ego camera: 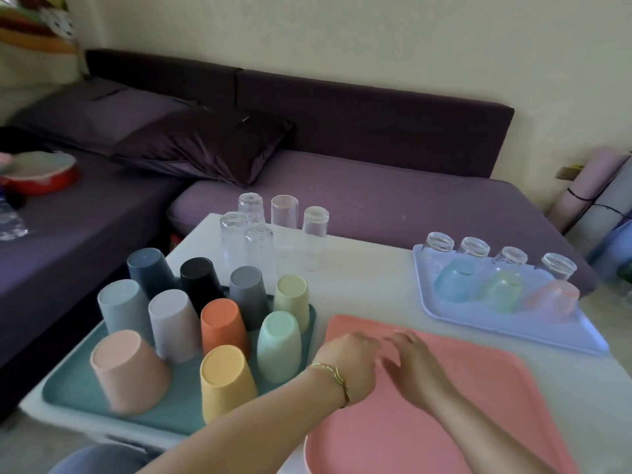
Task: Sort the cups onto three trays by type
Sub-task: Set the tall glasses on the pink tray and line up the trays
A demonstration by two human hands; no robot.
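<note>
Two trays look settled: plastic cups (224, 325) on the teal tray (85, 401), short glasses (473, 248) on the blue tray (513, 325). The step in hand seems to be filling the bare pink tray (461, 405), over which the left hand (350, 357) and right hand (412, 359) hover, fingers loose, holding nothing. The tall clear glasses (258, 248) stand inverted on the table (359, 285), well beyond both hands — the next move calls for a forward reach.

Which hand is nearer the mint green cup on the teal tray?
Left. The left hand is just right of the mint green cup, over the left edge of the pink tray; the right hand is farther right, over the same tray.
</note>
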